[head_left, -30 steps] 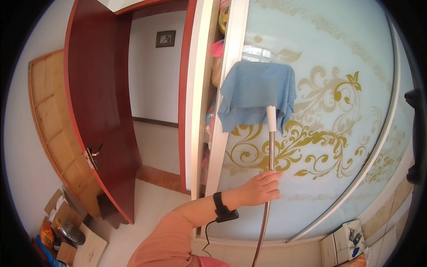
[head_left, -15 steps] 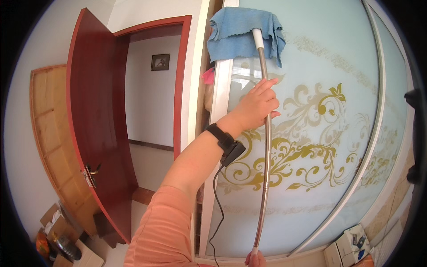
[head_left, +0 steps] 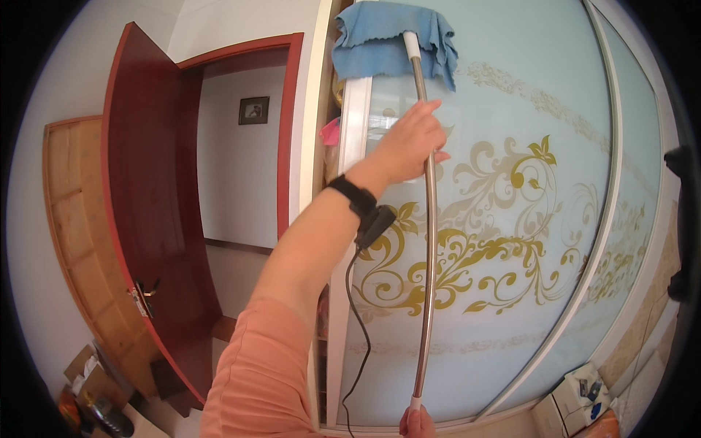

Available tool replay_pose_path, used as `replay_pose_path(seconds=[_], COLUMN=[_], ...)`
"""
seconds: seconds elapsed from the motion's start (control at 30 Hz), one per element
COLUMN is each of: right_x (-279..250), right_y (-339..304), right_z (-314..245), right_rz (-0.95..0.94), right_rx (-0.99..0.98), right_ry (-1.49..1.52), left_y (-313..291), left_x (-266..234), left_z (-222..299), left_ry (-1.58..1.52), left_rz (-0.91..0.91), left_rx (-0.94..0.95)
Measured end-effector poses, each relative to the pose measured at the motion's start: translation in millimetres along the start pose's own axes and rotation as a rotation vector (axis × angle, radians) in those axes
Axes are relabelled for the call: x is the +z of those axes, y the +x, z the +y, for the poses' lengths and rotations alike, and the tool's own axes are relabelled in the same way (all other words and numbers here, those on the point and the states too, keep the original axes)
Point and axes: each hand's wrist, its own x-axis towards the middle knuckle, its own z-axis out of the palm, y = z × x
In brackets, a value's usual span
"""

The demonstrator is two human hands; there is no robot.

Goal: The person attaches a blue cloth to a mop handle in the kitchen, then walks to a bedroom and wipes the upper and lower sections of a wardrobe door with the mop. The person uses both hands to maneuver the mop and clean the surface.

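My left hand (head_left: 410,142), with a black strap on its wrist, is closed round the upper part of a metal mop pole (head_left: 429,255). Down at the lower edge, my right hand (head_left: 416,423) grips the pole's bottom end. A blue cloth (head_left: 391,33) with wavy edges drapes over the mop head at the top, hiding the head itself. It lies against the upper left of a frosted glass sliding door (head_left: 504,387) with gold and grey floral scrolls, overlapping the door's pale frame (head_left: 355,109).
Left of the cabinet stands an open dark red door (head_left: 153,204) with a handle, beside a wooden panel (head_left: 73,204). Boxes and a dark bottle (head_left: 109,416) sit at lower left. A white drawer unit (head_left: 573,405) is at lower right. A black cable (head_left: 352,314) hangs from my wrist.
The cloth-covered mop head has moved slightly up the glass. My left hand has risen with the pole, and both hands keep their grip. The view has shifted a little.
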Motion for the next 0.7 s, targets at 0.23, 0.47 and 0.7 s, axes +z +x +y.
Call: replay_pose_path(seconds=[0.23,0.47,0.7], right_x=[13.1,5.3,11.5], right_y=[-15.3,-10.7,-20.4], right_z=[35.5,31.2,41.2], right_rz=[-0.062,-0.031,-0.045], right_rx=[0.046,0.117,0.059], right_ry=[0.005,-0.043,0.020], left_y=[-33.0,-2.2,-20.1], left_x=[6.9,13.6,20.5], left_z=[67.8,23.7,61.1], left_ry=[-0.057,-0.052,-0.074], left_rz=[-0.016,-0.003,-0.049], left_rx=[-0.065,-0.019,-0.057])
